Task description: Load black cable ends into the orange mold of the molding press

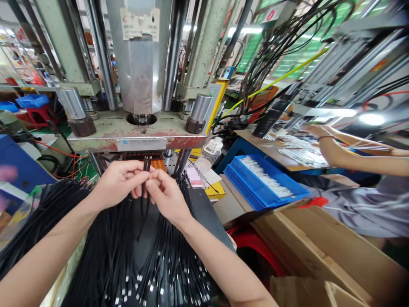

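Note:
Both hands meet in front of the press, below its painted plate. My left hand pinches thin black cables whose ends stick up between the fingers. My right hand closes on the same cables from the other side, its fingertips touching those of the left. The cables hang down below the hands. Under my forearms lie large bundles of black cables, one at the left and one at the right with shiny metal ends toward me, on a dark table.
A clear plastic bottle and a pink-screened phone are right of the press. Farther right are a blue bin with white cables, cardboard boxes and a red stool. Another person's arms reach over a neighbouring table.

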`<state>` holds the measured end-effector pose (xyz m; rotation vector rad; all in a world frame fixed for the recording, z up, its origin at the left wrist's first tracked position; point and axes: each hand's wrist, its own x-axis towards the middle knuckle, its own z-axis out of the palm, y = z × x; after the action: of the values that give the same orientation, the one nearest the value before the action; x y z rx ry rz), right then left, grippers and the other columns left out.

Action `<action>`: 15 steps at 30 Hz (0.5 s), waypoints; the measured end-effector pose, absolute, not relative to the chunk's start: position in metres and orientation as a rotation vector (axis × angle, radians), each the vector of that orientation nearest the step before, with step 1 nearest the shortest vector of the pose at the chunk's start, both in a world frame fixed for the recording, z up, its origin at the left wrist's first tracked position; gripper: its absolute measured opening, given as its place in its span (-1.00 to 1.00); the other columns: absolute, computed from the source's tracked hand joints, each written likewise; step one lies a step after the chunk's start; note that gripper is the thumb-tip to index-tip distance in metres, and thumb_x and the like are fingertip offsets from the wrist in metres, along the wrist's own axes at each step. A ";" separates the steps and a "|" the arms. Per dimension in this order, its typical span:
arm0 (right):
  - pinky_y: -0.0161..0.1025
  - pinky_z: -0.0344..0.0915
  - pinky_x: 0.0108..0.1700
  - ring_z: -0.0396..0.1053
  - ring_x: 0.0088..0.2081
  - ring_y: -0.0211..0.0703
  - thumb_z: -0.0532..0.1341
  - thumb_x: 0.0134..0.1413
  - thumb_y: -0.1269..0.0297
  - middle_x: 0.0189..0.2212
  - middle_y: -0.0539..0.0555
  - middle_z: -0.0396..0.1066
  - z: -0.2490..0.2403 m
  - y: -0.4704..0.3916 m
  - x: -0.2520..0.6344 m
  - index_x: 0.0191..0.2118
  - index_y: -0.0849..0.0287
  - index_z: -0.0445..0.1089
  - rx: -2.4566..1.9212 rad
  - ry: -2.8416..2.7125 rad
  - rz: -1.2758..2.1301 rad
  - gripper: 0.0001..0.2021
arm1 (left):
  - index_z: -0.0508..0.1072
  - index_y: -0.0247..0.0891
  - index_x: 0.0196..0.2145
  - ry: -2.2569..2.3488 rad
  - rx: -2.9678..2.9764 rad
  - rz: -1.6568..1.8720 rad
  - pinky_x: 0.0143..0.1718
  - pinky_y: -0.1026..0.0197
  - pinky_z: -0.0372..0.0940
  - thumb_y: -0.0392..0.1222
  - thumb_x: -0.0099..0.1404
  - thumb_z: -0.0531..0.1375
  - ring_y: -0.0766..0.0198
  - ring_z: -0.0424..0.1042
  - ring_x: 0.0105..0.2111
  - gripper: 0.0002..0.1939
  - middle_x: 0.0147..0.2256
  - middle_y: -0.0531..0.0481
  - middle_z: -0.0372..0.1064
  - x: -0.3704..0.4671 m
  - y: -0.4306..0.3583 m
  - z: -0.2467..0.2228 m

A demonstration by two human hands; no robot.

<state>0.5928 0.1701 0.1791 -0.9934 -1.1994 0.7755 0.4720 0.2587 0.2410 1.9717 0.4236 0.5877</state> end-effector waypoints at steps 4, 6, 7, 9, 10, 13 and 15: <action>-0.37 0.06 -0.42 0.16 -0.51 -0.32 0.18 0.15 0.29 -0.55 -0.09 0.21 0.153 0.170 0.596 -0.38 0.18 0.32 -1.303 -1.494 0.536 -0.89 | 0.43 -0.36 -0.29 0.417 2.011 0.889 -0.64 0.43 0.27 -0.17 0.28 0.14 0.43 0.32 -0.68 -0.82 -0.64 0.10 0.31 0.482 0.274 0.247; -0.37 0.05 -0.41 0.17 -0.51 -0.32 0.22 0.09 0.36 -0.57 -0.09 0.22 0.137 0.177 0.603 -0.45 0.19 0.31 -1.413 -1.563 0.452 -0.88 | 0.45 -0.36 -0.26 0.391 2.057 1.064 -0.62 0.43 0.27 -0.18 0.29 0.14 0.43 0.33 -0.66 -0.82 -0.61 0.09 0.32 0.488 0.282 0.252; -0.37 0.04 -0.42 0.17 -0.52 -0.32 0.23 0.08 0.38 -0.59 -0.10 0.21 0.130 0.183 0.608 -0.49 0.20 0.29 -1.447 -1.565 0.430 -0.84 | 0.46 -0.36 -0.26 0.361 2.094 1.134 -0.60 0.43 0.27 -0.19 0.30 0.13 0.44 0.34 -0.64 -0.82 -0.58 0.07 0.33 0.491 0.285 0.255; -0.38 0.04 -0.43 0.16 -0.55 -0.32 0.26 0.05 0.38 -0.63 -0.11 0.20 0.122 0.201 0.622 -0.55 0.20 0.27 -1.490 -1.519 0.388 -0.79 | 0.47 -0.34 -0.28 0.260 2.203 1.224 -0.56 0.41 0.28 -0.20 0.31 0.12 0.44 0.35 -0.60 -0.82 -0.50 0.04 0.37 0.497 0.289 0.259; -0.38 0.05 -0.44 0.16 -0.55 -0.32 0.26 0.05 0.38 -0.63 -0.11 0.21 0.120 0.212 0.630 -0.54 0.20 0.28 -1.505 -1.483 0.365 -0.80 | 0.48 -0.33 -0.29 0.197 2.265 1.239 -0.52 0.40 0.29 -0.21 0.31 0.12 0.44 0.36 -0.57 -0.83 -0.45 0.02 0.38 0.499 0.291 0.258; -0.39 0.09 -0.42 0.22 -0.54 -0.32 0.27 0.05 0.37 -0.62 -0.11 0.28 0.121 0.248 0.655 -0.49 0.20 0.34 -1.553 -1.376 0.314 -0.86 | 0.45 -0.29 -0.19 0.094 2.322 1.263 -0.41 0.37 0.35 -0.21 0.30 0.14 0.40 0.42 -0.42 -0.83 -0.26 -0.05 0.39 0.505 0.296 0.242; -0.41 0.08 -0.44 0.24 -0.54 -0.32 0.29 0.04 0.36 -0.64 -0.12 0.28 0.122 0.269 0.669 -0.52 0.21 0.32 -1.585 -1.345 0.322 -0.81 | 0.37 -0.28 -0.10 0.178 2.314 1.263 -0.37 0.34 0.37 -0.18 0.28 0.16 0.36 0.43 -0.35 -0.77 -0.21 -0.06 0.37 0.506 0.303 0.217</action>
<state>0.6689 0.2686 0.1218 -1.5845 -1.3454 0.3224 0.5063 0.3033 0.2168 2.3141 0.1784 1.2634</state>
